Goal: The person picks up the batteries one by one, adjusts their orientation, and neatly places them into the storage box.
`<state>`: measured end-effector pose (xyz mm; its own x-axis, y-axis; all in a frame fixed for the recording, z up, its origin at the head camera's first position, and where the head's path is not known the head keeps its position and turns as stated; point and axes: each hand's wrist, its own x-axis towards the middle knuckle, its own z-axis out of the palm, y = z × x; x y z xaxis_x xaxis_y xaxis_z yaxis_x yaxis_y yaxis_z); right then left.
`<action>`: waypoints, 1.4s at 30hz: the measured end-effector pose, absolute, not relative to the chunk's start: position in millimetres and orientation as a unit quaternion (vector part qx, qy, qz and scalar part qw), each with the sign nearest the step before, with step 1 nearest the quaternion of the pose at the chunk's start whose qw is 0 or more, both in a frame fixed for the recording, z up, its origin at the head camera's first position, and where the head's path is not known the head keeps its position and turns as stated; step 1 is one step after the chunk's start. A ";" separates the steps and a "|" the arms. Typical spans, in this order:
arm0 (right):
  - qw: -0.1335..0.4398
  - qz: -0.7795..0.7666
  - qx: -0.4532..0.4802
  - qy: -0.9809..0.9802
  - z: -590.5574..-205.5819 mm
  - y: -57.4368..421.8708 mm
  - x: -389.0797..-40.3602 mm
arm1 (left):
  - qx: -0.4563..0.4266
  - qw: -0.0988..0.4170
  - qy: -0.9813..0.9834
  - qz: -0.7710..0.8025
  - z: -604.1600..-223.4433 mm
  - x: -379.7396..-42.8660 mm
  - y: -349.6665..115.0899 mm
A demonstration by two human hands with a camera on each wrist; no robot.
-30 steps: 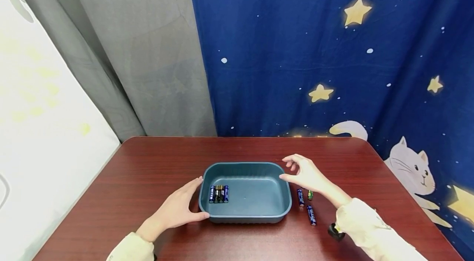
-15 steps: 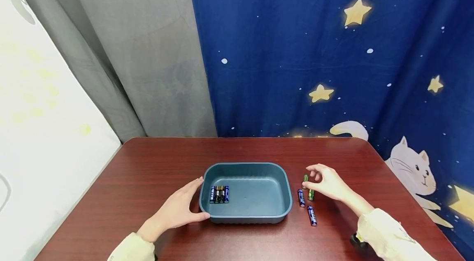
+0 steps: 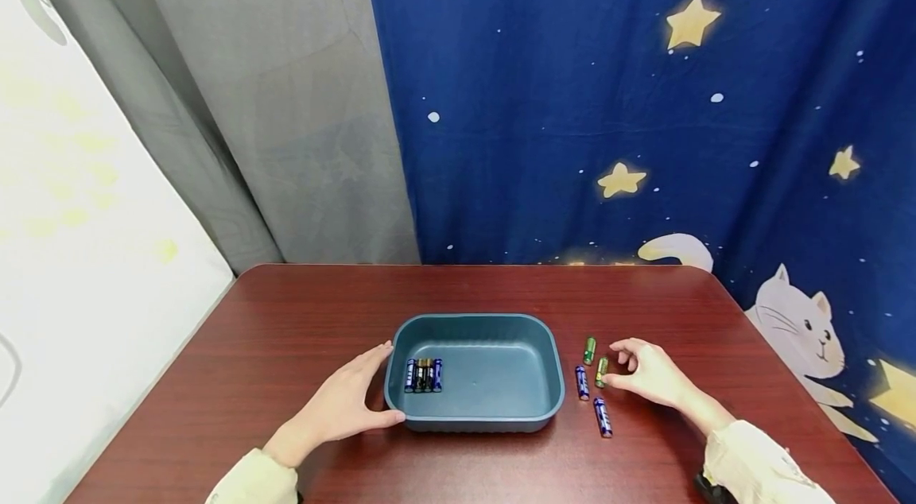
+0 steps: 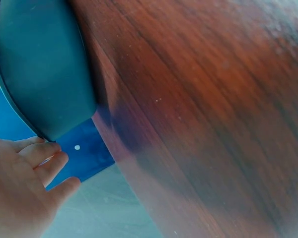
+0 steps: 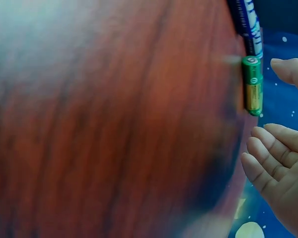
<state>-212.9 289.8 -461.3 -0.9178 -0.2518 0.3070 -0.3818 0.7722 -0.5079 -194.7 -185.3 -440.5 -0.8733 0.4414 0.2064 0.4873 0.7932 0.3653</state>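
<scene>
A blue-green plastic bin (image 3: 475, 418) sits on the table. My left hand (image 3: 342, 399) rests along its left end, thumb at the near corner and straight fingers at the far one; the left wrist view shows fingertips at the rim. Inside, at the left, several batteries (image 3: 424, 375) lie side by side, blue ones and black-and-gold ones. My right hand (image 3: 654, 375) is right of the bin, thumb and fingers apart around nothing. Its thumb tip is close to a green battery (image 3: 602, 371). Another green battery (image 3: 590, 350) and two blue batteries (image 3: 583, 382) lie nearby.
The brown wood-grain table (image 3: 315, 297) has a far edge against grey (image 3: 286, 91) and dark blue star-patterned curtains (image 3: 515, 130). A white surface (image 3: 86, 250) slopes along the left side.
My right hand has moved right and slightly nearer, from the bin's right rim to the loose batteries, uncovering the green ones. The left hand has stayed at the bin.
</scene>
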 end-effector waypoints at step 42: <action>0.161 0.300 0.193 -0.920 -431.6 258.0 -224.1 | -0.247 0.056 -0.943 -0.214 -441.0 -194.4 -186.2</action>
